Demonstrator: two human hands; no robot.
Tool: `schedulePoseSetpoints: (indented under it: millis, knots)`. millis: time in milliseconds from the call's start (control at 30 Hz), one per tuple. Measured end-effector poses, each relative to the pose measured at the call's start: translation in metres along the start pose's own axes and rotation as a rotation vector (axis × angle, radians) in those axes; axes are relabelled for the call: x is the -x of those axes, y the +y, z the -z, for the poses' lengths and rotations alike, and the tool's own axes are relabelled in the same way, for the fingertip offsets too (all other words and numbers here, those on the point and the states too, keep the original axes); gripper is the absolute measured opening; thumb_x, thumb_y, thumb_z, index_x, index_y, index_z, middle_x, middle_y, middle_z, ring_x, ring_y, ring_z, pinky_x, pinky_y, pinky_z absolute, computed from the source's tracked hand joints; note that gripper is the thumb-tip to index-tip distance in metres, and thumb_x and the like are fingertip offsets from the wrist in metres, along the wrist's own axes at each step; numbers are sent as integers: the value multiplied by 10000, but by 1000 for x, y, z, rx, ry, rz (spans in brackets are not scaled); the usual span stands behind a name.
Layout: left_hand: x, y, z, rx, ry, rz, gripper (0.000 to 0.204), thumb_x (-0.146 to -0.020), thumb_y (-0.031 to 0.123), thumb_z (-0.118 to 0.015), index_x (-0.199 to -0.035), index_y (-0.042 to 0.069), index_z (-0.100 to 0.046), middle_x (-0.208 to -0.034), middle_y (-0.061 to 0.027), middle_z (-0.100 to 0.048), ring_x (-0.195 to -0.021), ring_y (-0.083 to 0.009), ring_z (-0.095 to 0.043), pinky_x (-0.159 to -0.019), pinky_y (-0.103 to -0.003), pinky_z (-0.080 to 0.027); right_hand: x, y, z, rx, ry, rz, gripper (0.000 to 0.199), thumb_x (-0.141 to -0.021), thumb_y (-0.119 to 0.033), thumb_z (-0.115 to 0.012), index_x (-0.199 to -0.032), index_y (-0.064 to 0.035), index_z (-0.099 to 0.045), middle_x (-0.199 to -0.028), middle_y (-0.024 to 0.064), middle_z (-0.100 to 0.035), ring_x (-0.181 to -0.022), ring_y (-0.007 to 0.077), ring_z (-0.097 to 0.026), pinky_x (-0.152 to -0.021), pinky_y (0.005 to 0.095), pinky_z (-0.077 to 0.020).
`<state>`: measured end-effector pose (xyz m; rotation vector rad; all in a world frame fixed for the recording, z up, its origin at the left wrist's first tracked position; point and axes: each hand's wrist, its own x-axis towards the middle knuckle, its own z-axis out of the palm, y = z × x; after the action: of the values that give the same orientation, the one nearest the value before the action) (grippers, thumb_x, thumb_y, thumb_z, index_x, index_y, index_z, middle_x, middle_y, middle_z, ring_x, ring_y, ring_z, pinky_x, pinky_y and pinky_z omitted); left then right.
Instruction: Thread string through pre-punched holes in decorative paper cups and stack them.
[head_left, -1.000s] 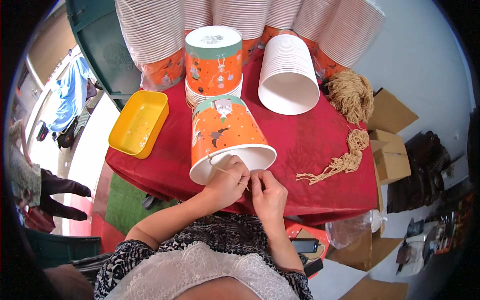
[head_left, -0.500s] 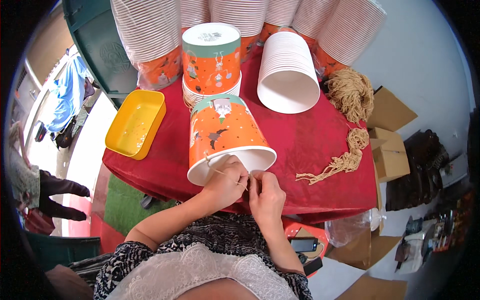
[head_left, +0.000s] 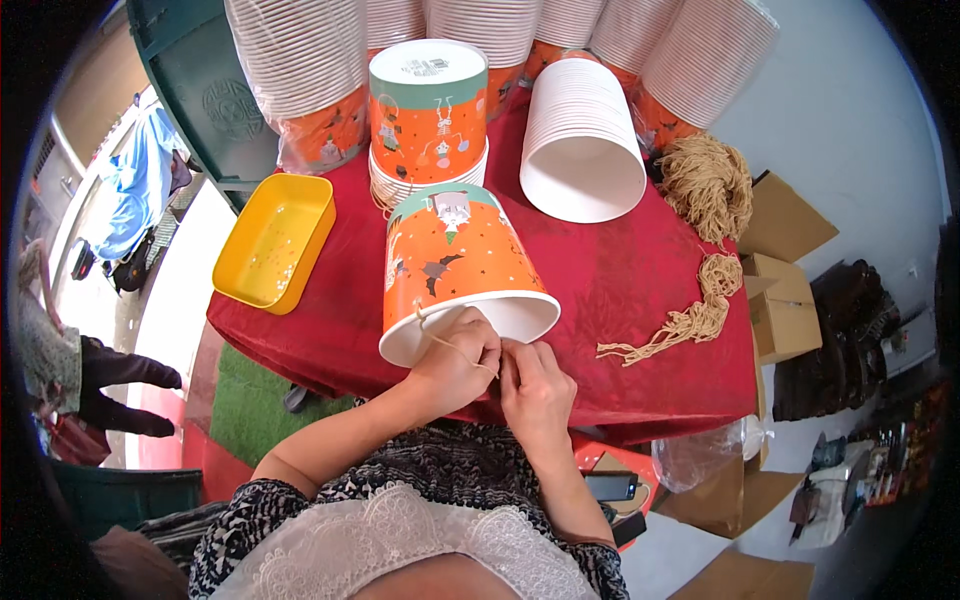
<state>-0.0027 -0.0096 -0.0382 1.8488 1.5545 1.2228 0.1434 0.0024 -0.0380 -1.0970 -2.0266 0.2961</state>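
An orange paper bucket (head_left: 465, 255) with a green base band and Halloween figures lies tilted on the table, its white mouth facing me. A beige cord (head_left: 440, 338) passes through the rim at the left and runs across to my fingers. My left hand (head_left: 452, 362) is closed at the mouth, fingers curled partly inside the bucket, with the cord against it. Beside it, my right hand (head_left: 538, 388) pinches at the near right part of the rim. The fingertips of both hands nearly meet, and the cord's end between them is mostly hidden.
Behind stand an upside-down bucket stack (head_left: 428, 120), a lying stack of white-rimmed buckets (head_left: 585, 130) and several wrapped stacks. A yellow tray (head_left: 322, 215) sits at left. Beige cord bundles (head_left: 705, 190) lie at right on the red tablecloth (head_left: 640, 300). Cardboard boxes (head_left: 785, 310) stand beyond.
The view has shifted slightly. My fingers have moved a little at the rim, the right fingertips now tucked closer against the left hand. The bucket stays in place.
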Motion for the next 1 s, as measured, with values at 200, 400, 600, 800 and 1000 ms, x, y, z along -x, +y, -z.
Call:
schedulePoseSetpoints:
  millis: [200,400,600,800,1000]
  knots:
    - [-3,3,3,22,-100,129,57,-812,9,-637,-797,-18,-589,-922,-136,-593,-885,-304,-591,-760,-397,-475,0,0,0,-27,-4,-2,147,-823,-31,-683,-967,-56,-671,-810,125,-615,-650,331,-644,-550,415,-518]
    - [-1,-2,-1,-38,-8,-23,95,-773,-35,-655,-781,25,-581,-789,-97,-585,-766,-289,-580,-680,-386,-473,-2,-1,-1,-124,-5,-92,111,-830,-11,-657,-938,-23,-675,-818,145,-649,-683,335,-657,-597,389,-525]
    - [2,-1,-4,-63,48,-43,106,-775,-29,-665,-793,27,-577,-807,-106,-586,-798,-307,-568,-707,-403,-472,-6,5,4,-380,-122,-318,90,-876,-75,-617,-887,-1,-665,-822,208,-672,-755,391,-668,-656,439,-529]
    - [4,-2,-1,-61,12,-71,95,-783,-22,-670,-808,22,-589,-874,-120,-590,-812,-308,-581,-709,-392,-477,-11,3,7,-472,-137,-433,126,-869,-77,-618,-889,24,-690,-777,228,-667,-699,351,-689,-633,388,-523]
    - [4,2,0,-6,-59,7,88,-791,-22,-666,-820,20,-595,-870,-107,-593,-803,-299,-593,-703,-380,-482,-11,3,7,-489,-147,-500,132,-864,-84,-635,-887,28,-701,-750,231,-661,-667,318,-697,-607,375,-520]
